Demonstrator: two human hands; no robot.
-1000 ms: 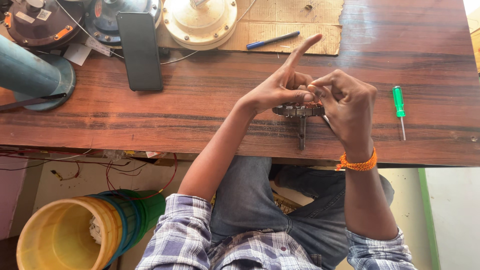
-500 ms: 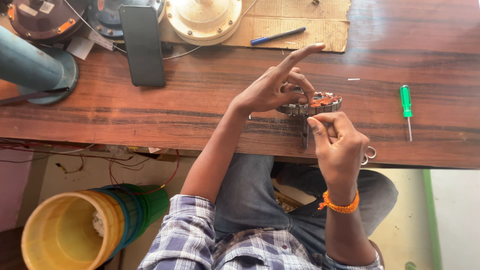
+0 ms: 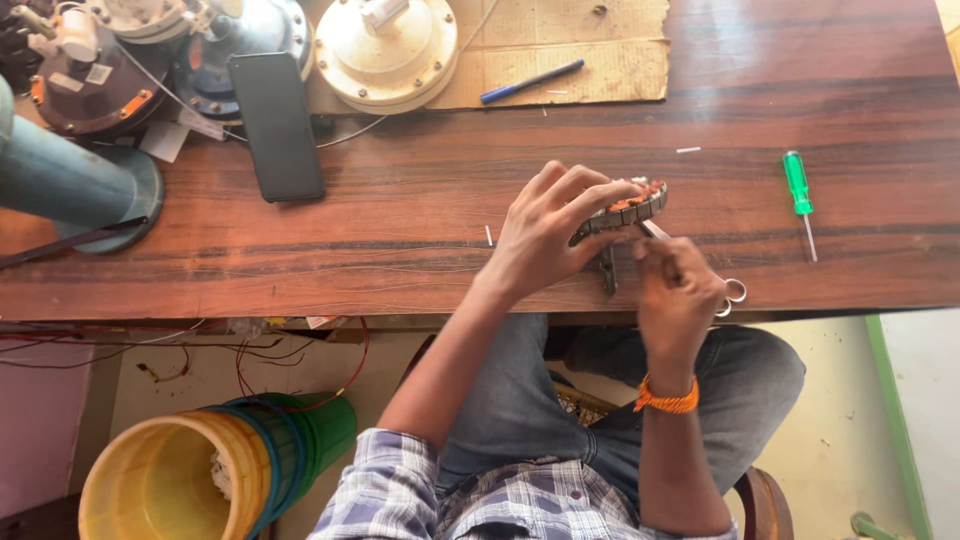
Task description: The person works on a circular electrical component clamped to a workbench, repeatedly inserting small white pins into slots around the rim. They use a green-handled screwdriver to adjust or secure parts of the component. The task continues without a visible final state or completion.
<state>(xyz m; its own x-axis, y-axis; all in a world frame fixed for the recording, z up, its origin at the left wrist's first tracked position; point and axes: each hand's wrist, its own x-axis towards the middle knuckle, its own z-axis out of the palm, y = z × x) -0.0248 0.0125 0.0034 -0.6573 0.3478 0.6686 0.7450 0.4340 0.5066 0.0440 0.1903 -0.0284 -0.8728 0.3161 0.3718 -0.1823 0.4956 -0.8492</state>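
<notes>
My left hand grips a round metal motor part with copper-orange windings, held on edge just above the wooden table. Its fingers curl over the part's rim. My right hand, with an orange band at the wrist, is closed around a pair of metal scissors. The ring handle shows at the right of the hand, and the thin blade reaches up to the part's lower edge. A dark stub hangs under the part.
A green screwdriver lies to the right. At the back are a black phone, a blue pen on cardboard, a cream round housing and other motor parts. Stacked buckets stand below the table.
My right hand dropped from beside the part to the table's front edge. My left forefinger, first pointing up, has curled down over the part's rim.
</notes>
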